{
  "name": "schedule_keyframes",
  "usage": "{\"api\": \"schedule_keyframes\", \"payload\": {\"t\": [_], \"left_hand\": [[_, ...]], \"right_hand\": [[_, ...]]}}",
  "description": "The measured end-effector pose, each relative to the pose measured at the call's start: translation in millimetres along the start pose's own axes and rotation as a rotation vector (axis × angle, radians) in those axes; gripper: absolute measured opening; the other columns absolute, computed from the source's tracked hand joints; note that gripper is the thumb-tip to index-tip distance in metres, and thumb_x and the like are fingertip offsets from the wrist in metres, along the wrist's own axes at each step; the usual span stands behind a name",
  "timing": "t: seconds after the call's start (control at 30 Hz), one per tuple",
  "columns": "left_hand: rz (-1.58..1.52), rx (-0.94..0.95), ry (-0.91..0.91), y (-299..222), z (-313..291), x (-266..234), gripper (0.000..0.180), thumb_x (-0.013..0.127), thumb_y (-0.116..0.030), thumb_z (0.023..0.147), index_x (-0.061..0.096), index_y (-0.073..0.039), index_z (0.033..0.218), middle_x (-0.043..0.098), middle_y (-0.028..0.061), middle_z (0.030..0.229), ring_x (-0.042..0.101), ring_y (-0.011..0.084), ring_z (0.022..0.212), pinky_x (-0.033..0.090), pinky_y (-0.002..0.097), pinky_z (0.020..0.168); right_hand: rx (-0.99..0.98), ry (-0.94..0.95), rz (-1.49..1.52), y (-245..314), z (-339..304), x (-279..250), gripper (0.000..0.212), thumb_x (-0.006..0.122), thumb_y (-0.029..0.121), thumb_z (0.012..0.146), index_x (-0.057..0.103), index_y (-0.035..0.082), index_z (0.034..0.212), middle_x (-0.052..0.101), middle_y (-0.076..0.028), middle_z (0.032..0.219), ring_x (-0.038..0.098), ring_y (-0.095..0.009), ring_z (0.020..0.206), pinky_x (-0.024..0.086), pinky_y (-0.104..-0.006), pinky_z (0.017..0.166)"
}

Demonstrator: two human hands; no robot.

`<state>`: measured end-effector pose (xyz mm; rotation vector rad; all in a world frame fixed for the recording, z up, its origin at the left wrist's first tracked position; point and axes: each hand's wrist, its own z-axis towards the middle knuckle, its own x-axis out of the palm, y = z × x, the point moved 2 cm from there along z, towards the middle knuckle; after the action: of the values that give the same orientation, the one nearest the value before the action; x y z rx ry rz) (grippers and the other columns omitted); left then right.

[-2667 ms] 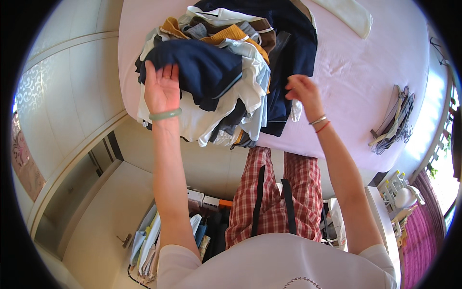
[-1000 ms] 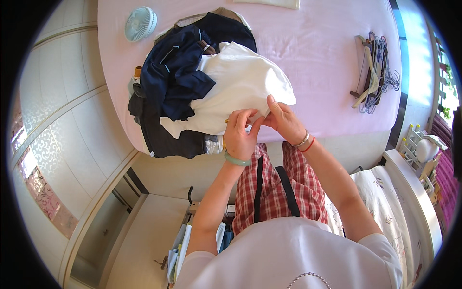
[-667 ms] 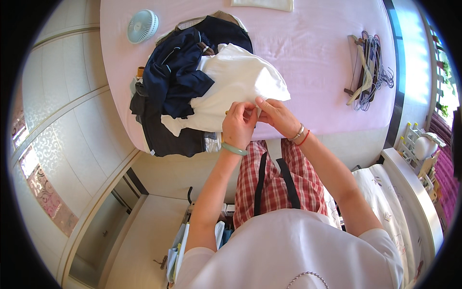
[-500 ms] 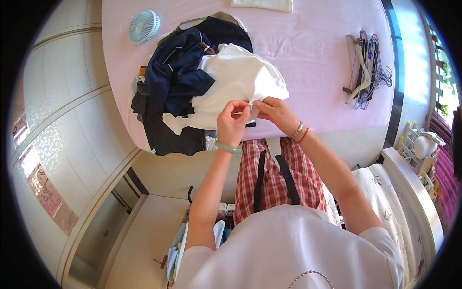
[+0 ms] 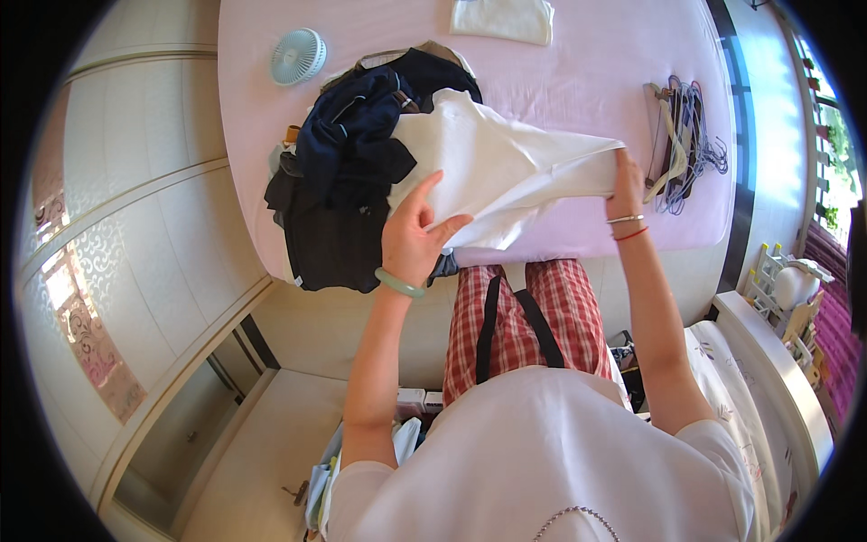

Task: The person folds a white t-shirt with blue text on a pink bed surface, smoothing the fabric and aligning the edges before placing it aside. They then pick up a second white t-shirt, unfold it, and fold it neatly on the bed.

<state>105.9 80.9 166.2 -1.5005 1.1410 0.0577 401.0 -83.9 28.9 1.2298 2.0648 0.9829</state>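
Observation:
A white shirt (image 5: 506, 163) stretches across the middle of the bed, partly over a heap of dark clothes. Its right end is drawn out tight, and my right hand (image 5: 625, 185) grips the edge there. At the shirt's near left edge, my left hand (image 5: 415, 237) has its thumb and forefinger spread apart. It seems to hold nothing; whether it touches the cloth I cannot tell. Just left of the shirt lie a navy garment (image 5: 348, 135) and a black garment (image 5: 330, 239).
The bed (image 5: 578, 81) has a pink sheet. A pale blue fan (image 5: 298, 57) stands at the far left, and a folded white cloth (image 5: 502, 20) lies at the far edge. Several hangers (image 5: 688, 144) are bunched at the right. Tall cabinet doors (image 5: 135, 208) line the left side.
My hands have moved apart: the right one rightward with the shirt's edge, stretching it out, the left one slightly left and off its pinch. The view has shifted a little.

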Motion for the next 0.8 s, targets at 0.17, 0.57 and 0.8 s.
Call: {"api": "schedule_keyframes", "payload": {"t": [0.17,0.57,0.8], "left_hand": [[0.207,0.139,-0.003,-19.0,1.8,11.5,0.036,0.078,-0.024,0.077,0.069,-0.007,0.107,0.066,0.0060,0.080,0.061,0.0142,0.065,0.047,0.0253,0.060],[-0.830,0.089,0.298,-180.0,-61.7,71.6,0.027,0.065,0.002,0.080,0.068,0.000,0.108,0.071,0.0064,0.095,0.061,0.0063,0.084,0.051,0.0252,0.075],[-0.621,0.605,0.540,-209.0,-114.3,57.5,0.032,0.068,-0.004,0.078,0.069,-0.012,0.108,0.063,0.0063,0.092,0.063,0.0204,0.080,0.052,0.0306,0.070]], "right_hand": [[-0.235,-0.075,-0.105,37.5,-1.8,-22.7,0.024,0.059,0.023,0.094,0.064,0.002,0.104,0.064,-0.002,0.092,0.059,-0.011,0.082,0.048,-0.0262,0.071],[-0.698,0.640,-0.401,46.5,-151.9,44.1,0.017,0.058,0.008,0.089,0.061,0.001,0.103,0.064,-0.014,0.098,0.062,-0.022,0.093,0.049,-0.0354,0.078],[-0.449,0.567,-0.061,73.2,-163.5,51.7,0.021,0.059,0.012,0.090,0.061,0.001,0.108,0.065,-0.012,0.099,0.062,-0.021,0.092,0.050,-0.0342,0.077]]}}
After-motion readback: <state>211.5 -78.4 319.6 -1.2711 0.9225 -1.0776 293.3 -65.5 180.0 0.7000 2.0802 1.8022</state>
